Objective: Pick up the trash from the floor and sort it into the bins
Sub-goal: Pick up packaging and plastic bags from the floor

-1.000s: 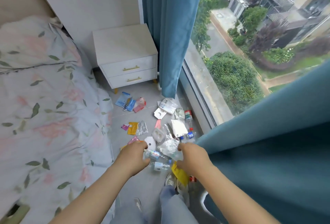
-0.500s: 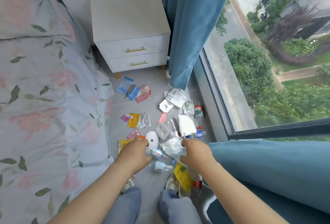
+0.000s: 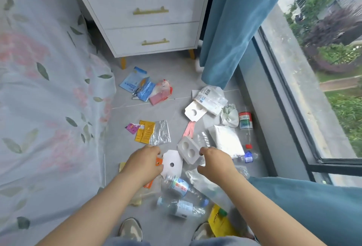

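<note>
Floor: grey tile (image 3: 176, 89) running between the bed (image 3: 49, 108) and the window (image 3: 313, 69), with a nightstand (image 3: 145, 10) and a curtain (image 3: 231, 30) at the far end. Litter (image 3: 150, 132) lies strewn from there back to the person's shoes (image 3: 131, 228).
Bins: none in sight from where the head camera looks.
Left hand (image 3: 143, 165): low over the floor, fingers curled at the left edge of a white card (image 3: 172, 164). The back of the hand hides the tips, so I cannot tell if it has hold.
Right hand (image 3: 215, 164): forefinger and thumb stand apart, bracketing the near end of a white tray (image 3: 189, 150) and the clear film beside it. Whether anything is pinched, I cannot tell.
Card: flat on the tile and touching the tray, its long axis running roughly away from the person.
Tray: two round wells face up, and its long axis runs diagonally from far-left to near-right.
Bottles (image 3: 182, 187): two lie on their sides just this side of the hands.
Doing it well: I'd say slide a fingertip under the card's edge to lift it. Take the tray across its short width, and keep the film out of the pinch so each piece can go to its own bin.
</note>
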The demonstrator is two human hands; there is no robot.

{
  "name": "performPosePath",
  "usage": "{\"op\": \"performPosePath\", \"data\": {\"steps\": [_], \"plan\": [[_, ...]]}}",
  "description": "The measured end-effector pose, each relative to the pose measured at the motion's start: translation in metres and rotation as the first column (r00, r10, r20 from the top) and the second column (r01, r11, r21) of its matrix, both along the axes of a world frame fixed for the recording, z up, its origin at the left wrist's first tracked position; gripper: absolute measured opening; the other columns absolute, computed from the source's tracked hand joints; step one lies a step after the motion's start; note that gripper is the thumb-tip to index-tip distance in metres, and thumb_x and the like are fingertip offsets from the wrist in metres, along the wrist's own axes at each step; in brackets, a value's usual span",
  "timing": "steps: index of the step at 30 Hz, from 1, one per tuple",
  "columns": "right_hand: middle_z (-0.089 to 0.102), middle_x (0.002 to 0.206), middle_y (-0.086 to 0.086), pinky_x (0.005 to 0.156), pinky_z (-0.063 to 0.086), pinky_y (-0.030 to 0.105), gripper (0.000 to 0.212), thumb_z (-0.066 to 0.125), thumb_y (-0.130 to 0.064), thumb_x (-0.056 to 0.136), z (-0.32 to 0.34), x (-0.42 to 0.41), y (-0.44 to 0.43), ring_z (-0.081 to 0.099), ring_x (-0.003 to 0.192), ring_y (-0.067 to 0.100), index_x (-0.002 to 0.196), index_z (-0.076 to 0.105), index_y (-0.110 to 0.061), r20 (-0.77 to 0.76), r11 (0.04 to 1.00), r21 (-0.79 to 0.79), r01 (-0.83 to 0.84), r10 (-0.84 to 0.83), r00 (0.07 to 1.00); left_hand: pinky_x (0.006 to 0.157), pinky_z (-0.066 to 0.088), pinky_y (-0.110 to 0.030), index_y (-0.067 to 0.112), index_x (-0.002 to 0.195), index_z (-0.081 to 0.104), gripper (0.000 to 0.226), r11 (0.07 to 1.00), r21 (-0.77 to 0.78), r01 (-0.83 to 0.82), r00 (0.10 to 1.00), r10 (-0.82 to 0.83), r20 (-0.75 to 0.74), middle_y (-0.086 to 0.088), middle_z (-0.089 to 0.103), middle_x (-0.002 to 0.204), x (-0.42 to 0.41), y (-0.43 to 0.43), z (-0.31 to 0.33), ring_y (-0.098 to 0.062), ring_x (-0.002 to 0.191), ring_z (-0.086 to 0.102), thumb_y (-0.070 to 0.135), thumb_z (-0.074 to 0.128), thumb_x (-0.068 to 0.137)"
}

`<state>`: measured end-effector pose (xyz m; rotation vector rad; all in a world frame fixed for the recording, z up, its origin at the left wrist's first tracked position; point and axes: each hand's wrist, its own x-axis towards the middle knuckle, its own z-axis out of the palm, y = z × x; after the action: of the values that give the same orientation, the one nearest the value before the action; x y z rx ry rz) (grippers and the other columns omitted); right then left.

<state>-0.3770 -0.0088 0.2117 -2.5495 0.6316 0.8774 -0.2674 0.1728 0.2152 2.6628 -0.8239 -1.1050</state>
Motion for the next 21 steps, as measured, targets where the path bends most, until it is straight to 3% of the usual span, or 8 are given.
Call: {"op": "performPosePath", "data": {"steps": [5,10,13,21], "plan": [[0.059,0.120,0.005,0.086,0.050,0.034,0.044,0.061,-0.031,0.084,-0.118,0.032,0.000,0.059,0.108,0.026,0.125,0.052,-0.016,0.039,0.998,-0.031,-0.059,0.060,0.997,0.083,0.044,-0.030,0.018,0.117,0.055,0.036,0.999,0.010,0.041,0.999,-0.041,0.035,-0.003,0.056,0.117,0.027,-0.007,-0.121,-0.024,0.106,0.055,0.030,0.058,0.083],[0.058,0.117,0.007,0.082,0.049,0.035,0.039,0.056,-0.029,0.086,-0.204,0.070,-0.003,0.058,0.106,0.029,0.121,0.052,-0.014,0.115,0.965,-0.145,-0.218,0.235,0.965,0.088,0.045,-0.031,0.018,0.120,0.053,0.038,0.999,-0.024,0.048,0.993,-0.045,0.113,-0.004,0.055,0.121,0.064,-0.012,-0.214,-0.024,0.110,0.053,0.031,0.060,0.084],[0.058,0.116,0.007,0.082,0.049,0.036,0.039,0.057,-0.031,0.087,-0.236,0.082,-0.001,0.057,0.106,0.028,0.122,0.052,-0.014,0.163,0.946,-0.187,-0.264,0.295,0.941,0.093,0.046,-0.035,0.018,0.122,0.053,0.041,0.998,-0.042,0.040,0.989,-0.034,0.143,-0.003,0.055,0.123,0.080,-0.009,-0.252,-0.023,0.111,0.054,0.031,0.061,0.084],[0.059,0.114,0.007,0.085,0.047,0.036,0.040,0.058,-0.033,0.086,-0.266,0.059,0.028,0.057,0.105,0.029,0.120,0.053,-0.013,0.186,0.917,-0.213,-0.339,0.378,0.907,0.089,0.046,-0.032,0.015,0.126,0.051,0.049,0.996,-0.071,0.047,0.974,-0.030,0.223,-0.007,0.050,0.125,0.069,0.002,-0.299,-0.026,0.111,0.052,0.035,0.065,0.082]]}}
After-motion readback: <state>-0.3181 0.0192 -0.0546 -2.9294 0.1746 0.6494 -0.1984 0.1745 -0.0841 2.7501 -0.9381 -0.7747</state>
